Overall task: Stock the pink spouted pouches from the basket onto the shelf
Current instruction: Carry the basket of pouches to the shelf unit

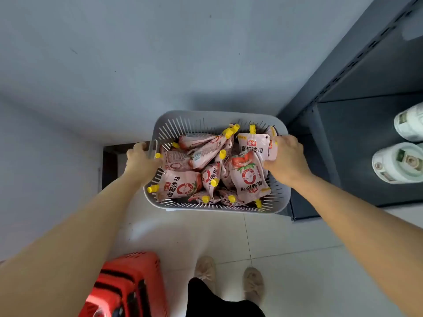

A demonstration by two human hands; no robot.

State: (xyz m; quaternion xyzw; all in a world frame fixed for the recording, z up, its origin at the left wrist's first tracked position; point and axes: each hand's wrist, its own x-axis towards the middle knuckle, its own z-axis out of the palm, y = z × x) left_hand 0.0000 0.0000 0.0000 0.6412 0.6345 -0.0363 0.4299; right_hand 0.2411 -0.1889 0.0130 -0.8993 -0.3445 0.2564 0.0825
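Note:
A grey slotted plastic basket (pixel 219 118) is held up in front of me, above the tiled floor. It is filled with several pink spouted pouches (pixel 248 177) with yellow caps, lying in a loose heap. My left hand (pixel 139 162) grips the basket's left rim. My right hand (pixel 287 160) grips the right rim, its fingers also against a pouch at that edge. The dark grey metal shelf (pixel 357 145) stands just right of the basket.
Two white bottles (pixel 398 162) stand on the shelf's lower level at far right. A red plastic crate (pixel 126 284) sits on the floor at my lower left. A grey wall lies ahead. My feet in beige shoes (pixel 229 277) are below.

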